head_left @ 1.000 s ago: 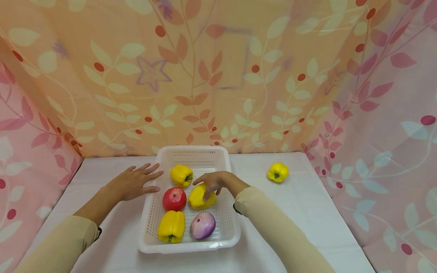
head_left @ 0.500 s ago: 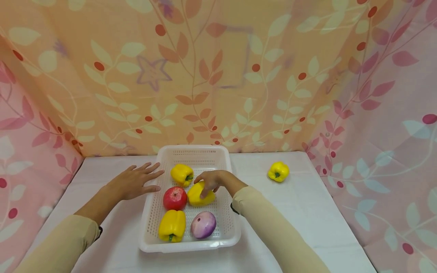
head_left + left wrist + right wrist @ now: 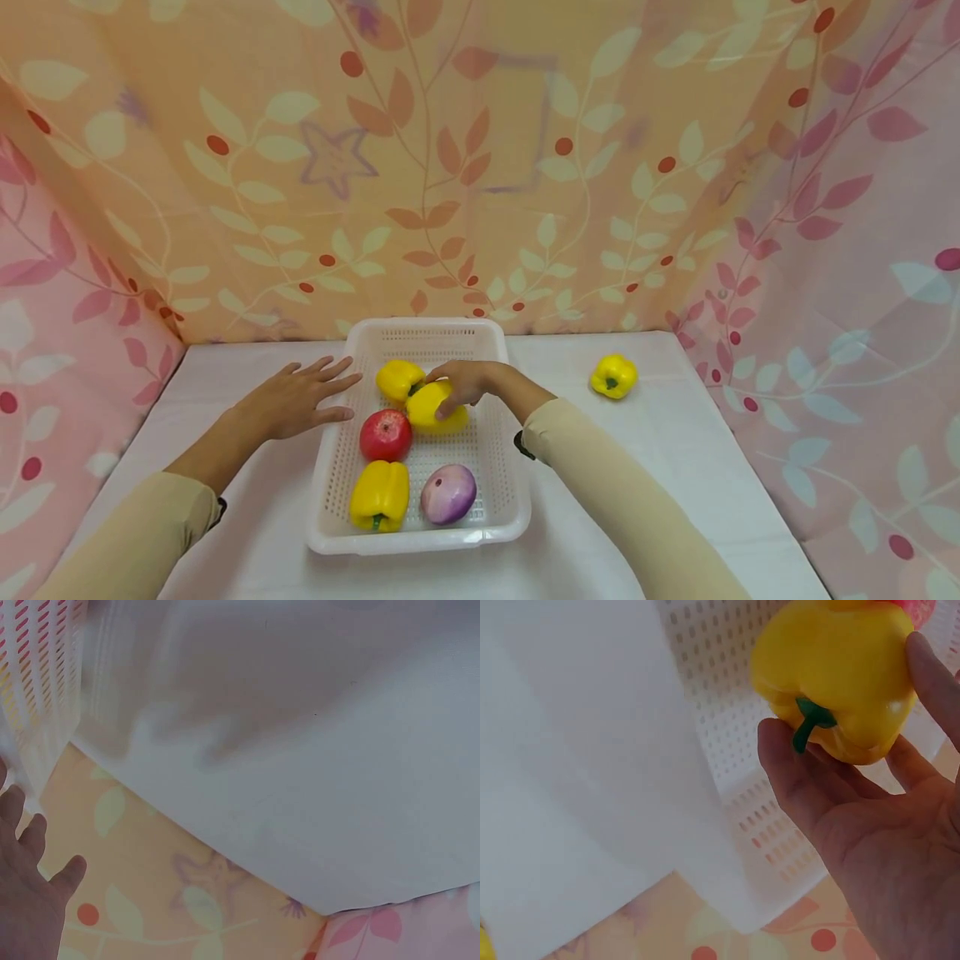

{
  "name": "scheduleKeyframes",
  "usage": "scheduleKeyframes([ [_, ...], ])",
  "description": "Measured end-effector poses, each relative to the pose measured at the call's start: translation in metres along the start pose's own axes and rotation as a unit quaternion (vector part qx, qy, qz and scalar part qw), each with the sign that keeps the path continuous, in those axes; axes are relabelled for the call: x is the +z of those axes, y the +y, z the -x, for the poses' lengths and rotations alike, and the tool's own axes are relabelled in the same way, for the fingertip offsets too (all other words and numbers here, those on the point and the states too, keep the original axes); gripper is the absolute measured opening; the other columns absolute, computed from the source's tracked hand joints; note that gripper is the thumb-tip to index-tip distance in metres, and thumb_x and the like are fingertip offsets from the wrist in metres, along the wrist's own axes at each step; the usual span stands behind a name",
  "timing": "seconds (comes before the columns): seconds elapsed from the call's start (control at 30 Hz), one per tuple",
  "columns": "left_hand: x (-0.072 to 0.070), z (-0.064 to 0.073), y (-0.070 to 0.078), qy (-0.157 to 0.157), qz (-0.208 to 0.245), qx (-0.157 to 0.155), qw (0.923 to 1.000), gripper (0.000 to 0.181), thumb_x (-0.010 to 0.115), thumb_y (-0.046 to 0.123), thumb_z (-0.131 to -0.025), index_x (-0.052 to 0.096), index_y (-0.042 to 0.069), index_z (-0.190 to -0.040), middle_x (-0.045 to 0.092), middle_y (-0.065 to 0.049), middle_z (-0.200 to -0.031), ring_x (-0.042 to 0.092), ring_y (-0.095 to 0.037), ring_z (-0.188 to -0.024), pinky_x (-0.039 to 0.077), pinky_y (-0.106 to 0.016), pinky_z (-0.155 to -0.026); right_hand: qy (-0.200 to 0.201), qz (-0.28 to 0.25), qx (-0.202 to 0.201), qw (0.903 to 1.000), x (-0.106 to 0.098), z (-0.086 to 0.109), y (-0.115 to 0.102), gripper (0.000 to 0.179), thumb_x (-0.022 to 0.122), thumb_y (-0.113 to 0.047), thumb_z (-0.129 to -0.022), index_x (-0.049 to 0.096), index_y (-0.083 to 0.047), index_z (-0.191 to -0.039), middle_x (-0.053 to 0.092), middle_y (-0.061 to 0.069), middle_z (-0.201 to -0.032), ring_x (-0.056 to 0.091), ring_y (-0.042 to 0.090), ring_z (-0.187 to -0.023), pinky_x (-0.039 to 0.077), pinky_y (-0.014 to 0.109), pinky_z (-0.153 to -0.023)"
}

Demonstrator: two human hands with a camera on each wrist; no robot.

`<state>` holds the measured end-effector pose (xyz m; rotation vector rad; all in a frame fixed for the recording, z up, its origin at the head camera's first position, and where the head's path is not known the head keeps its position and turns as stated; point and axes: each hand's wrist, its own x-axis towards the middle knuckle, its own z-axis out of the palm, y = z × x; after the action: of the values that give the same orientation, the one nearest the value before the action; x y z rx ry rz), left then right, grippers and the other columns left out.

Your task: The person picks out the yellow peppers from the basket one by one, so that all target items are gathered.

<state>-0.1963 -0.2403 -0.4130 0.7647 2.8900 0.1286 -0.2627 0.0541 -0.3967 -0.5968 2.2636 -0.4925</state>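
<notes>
My right hand (image 3: pixel 467 385) grips a yellow bell pepper (image 3: pixel 433 408) over the white plastic basket (image 3: pixel 504 500). In the right wrist view the thumb and fingers wrap this pepper (image 3: pixel 836 667), its green stem facing the camera. A second yellow pepper (image 3: pixel 399 380) lies just behind it, and a red pomegranate (image 3: pixel 386 435) sits at its near left. Toward the front of the basket are another yellow pepper (image 3: pixel 380 495) and a purple-and-white eggplant (image 3: pixel 448 494). My left hand (image 3: pixel 300 400) is spread with straight fingers at the basket's left rim, holding nothing.
One more yellow pepper (image 3: pixel 614 377) rests on the white-covered table (image 3: pixel 645 467) to the right of the basket. Patterned curtains (image 3: pixel 450 167) with leaf prints stand behind the table and on both sides.
My right hand has moved the gripped pepper slightly away from me and up to the rear pepper, farther from the eggplant. The left hand has stayed in place.
</notes>
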Motion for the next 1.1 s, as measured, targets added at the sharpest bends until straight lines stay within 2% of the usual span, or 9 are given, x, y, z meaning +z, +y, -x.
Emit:
scheduleKeyframes([
  [0.17, -0.001, 0.0, 0.0, 0.003, -0.006, 0.003, 1.0, 0.07, 0.052, 0.06, -0.096, 0.044, 0.018, -0.151, 0.035, -0.015, -0.158, 0.03, -0.044, -0.144, 0.024, -0.071, -0.11, 0.041, 0.043, -0.031, 0.9978, -0.008, 0.014, 0.004, 0.068, 0.073, -0.04, -0.088, 0.049, -0.017, -0.147, 0.047, 0.008, -0.149, 0.046, 0.027, -0.132, 0.043, 0.047, -0.109],
  [0.23, -0.001, 0.0, 0.0, 0.004, -0.006, 0.003, 1.0, 0.07, 0.052, 0.059, -0.096, 0.044, 0.018, -0.152, 0.035, -0.015, -0.159, 0.03, -0.044, -0.144, 0.024, -0.071, -0.11, 0.057, 0.049, -0.05, 0.9959, -0.01, 0.02, 0.007, 0.068, 0.073, -0.043, -0.087, 0.05, -0.017, -0.146, 0.052, 0.006, -0.145, 0.048, 0.025, -0.128, 0.042, 0.045, -0.11],
  [0.47, 0.0, -0.001, -0.001, 0.003, -0.009, 0.003, 1.0, 0.071, 0.051, 0.061, -0.095, 0.044, 0.018, -0.151, 0.035, -0.015, -0.158, 0.03, -0.044, -0.144, 0.024, -0.071, -0.109, 0.087, 0.013, -0.133, 0.9872, -0.016, 0.044, 0.022, 0.066, 0.074, -0.041, -0.088, 0.052, -0.016, -0.144, 0.062, -0.001, -0.127, 0.059, 0.015, -0.105, 0.052, 0.029, -0.093],
  [0.63, 0.001, -0.001, -0.002, 0.0, -0.009, 0.003, 1.0, 0.072, 0.049, 0.063, -0.095, 0.043, 0.018, -0.152, 0.035, -0.015, -0.158, 0.03, -0.044, -0.144, 0.023, -0.072, -0.109, 0.116, -0.023, -0.174, 0.9776, -0.021, 0.06, 0.036, 0.066, 0.074, -0.039, -0.089, 0.051, -0.014, -0.145, 0.064, -0.004, -0.121, 0.062, 0.014, -0.103, 0.053, 0.029, -0.091],
  [0.9, 0.002, -0.002, -0.002, 0.0, -0.012, 0.0, 0.9999, 0.07, 0.051, 0.059, -0.096, 0.042, 0.018, -0.152, 0.033, -0.015, -0.159, 0.029, -0.044, -0.144, 0.023, -0.072, -0.11, 0.207, -0.069, -0.197, 0.9557, -0.034, 0.08, 0.066, 0.061, 0.076, -0.036, -0.088, 0.054, -0.014, -0.141, 0.063, -0.001, -0.114, 0.062, 0.019, -0.1, 0.054, 0.037, -0.089],
  [1.1, 0.003, -0.001, -0.002, 0.003, -0.012, 0.0, 0.9999, 0.068, 0.055, 0.055, -0.096, 0.043, 0.018, -0.152, 0.034, -0.015, -0.159, 0.03, -0.044, -0.144, 0.023, -0.072, -0.11, 0.27, -0.09, -0.173, 0.9429, -0.038, 0.09, 0.091, 0.059, 0.077, -0.038, -0.087, 0.057, -0.02, -0.139, 0.064, -0.002, -0.11, 0.062, 0.021, -0.095, 0.055, 0.037, -0.082],
])
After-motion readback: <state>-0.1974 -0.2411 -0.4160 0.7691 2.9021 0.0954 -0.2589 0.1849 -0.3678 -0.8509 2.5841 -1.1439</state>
